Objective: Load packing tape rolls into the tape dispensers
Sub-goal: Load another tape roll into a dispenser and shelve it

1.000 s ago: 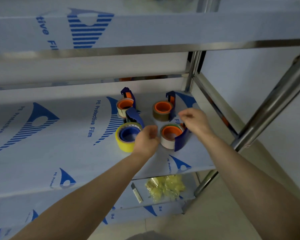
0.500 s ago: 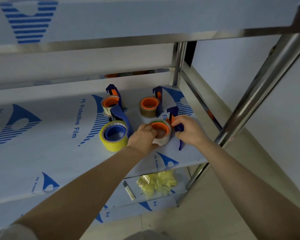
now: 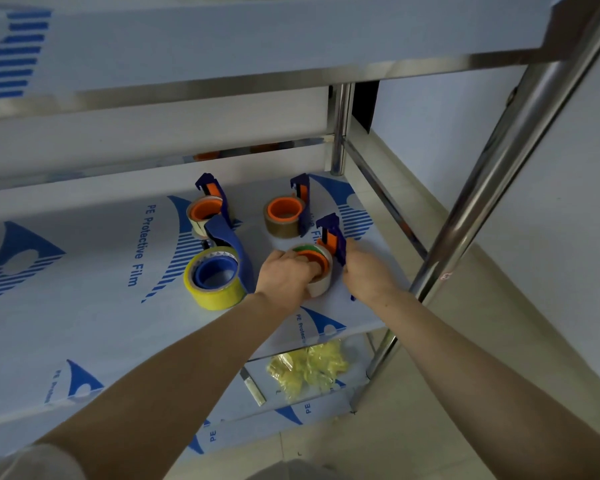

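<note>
Several blue tape dispensers stand on the middle shelf (image 3: 84, 306). My left hand (image 3: 286, 275) grips a clear tape roll (image 3: 321, 287) seated on the orange hub (image 3: 317, 261) of the nearest dispenser (image 3: 333, 237); its fingers reach into the core. My right hand (image 3: 366, 271) holds that dispenser's blue frame from the right side. A yellow roll (image 3: 215, 289) sits on a blue hub to the left. Behind it stand a clear roll on its dispenser (image 3: 205, 209) and a brown roll on another (image 3: 284, 216).
The steel rack has a shelf above (image 3: 222, 39) and a post (image 3: 499, 161) close on the right. On the lower shelf lie a yellow plastic bag (image 3: 309, 368) and a utility knife (image 3: 253, 388). Protective film covers the shelves.
Both hands drew closer onto the nearest dispenser. My left hand went from beside the roll to gripping it with fingers in the core. My right hand came down onto the blue frame.
</note>
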Demonstrator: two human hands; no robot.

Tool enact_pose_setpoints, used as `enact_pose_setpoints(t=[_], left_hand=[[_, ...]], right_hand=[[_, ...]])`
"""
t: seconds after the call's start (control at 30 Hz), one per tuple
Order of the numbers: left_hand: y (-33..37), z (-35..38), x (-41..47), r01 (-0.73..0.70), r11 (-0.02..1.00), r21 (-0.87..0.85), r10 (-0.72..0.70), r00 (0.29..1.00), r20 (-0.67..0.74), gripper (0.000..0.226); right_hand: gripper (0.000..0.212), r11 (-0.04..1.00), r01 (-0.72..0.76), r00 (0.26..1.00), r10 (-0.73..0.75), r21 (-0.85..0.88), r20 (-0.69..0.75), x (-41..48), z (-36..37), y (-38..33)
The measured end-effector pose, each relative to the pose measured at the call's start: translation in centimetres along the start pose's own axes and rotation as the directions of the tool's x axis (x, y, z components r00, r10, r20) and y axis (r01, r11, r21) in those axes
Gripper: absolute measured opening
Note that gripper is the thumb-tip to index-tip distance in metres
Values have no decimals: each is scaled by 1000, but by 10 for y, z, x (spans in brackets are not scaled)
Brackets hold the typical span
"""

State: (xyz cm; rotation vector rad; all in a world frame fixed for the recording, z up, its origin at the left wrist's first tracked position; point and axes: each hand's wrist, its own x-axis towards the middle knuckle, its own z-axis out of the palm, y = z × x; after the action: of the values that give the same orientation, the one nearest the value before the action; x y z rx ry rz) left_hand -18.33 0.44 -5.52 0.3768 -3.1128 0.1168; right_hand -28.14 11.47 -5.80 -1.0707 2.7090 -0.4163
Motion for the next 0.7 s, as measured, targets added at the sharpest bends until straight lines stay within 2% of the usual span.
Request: enact_pose_setpoints(t=[0.2,0.27,0.3,0.33,0.37,0.43,0.5,0.57,0.6,0.63,0.67,0.7], left_hand=[[-5,-8,-2,0,999,-32,0,1000,6,42],[-9,-9,-3,24,987,-161,-29,999,-31,41],[-12,-10,-4,48,957,-287,-70,995,-67,41],[-12,-13,-6,92,885,-457,-141,987,-73,41],[-13,-17,-6,147,760,-633,-230,972,-51,41],[-17,-28,-8,228,382,-896,-406,912,58,36],[-25,-38,-6,264,-42,-964,-510,824,248,32],[-36,-42,-7,210,-417,-885,-489,769,412,33],[-41,-43,-9,164,-545,-823,-449,772,451,30],[-44,-45,-12,128,-618,-776,-422,779,465,29],[-46,-48,-15,101,-662,-742,-405,785,469,30],[-48,-50,-19,84,-688,-721,-402,783,474,33]], right_hand=[[42,989,-45,998,38,-142,-50,3,4,-3],[44,987,-75,997,69,-140,-47,4,3,-4],[45,987,-91,996,86,-132,-39,4,3,-3],[45,987,-92,995,88,-128,-36,4,2,-2],[44,987,-88,996,84,-132,-40,4,2,0],[40,990,-76,997,72,-118,-33,5,1,1],[33,997,-75,997,74,-28,-10,5,1,0],[40,996,-81,996,84,48,-44,4,2,-2],[45,996,-58,991,65,67,-115,3,-2,-6],[47,995,-14,979,34,101,-199,3,-9,-10],[48,981,58,964,-6,185,-268,4,-16,-16],[53,939,132,962,-44,317,-268,3,-26,-25]])
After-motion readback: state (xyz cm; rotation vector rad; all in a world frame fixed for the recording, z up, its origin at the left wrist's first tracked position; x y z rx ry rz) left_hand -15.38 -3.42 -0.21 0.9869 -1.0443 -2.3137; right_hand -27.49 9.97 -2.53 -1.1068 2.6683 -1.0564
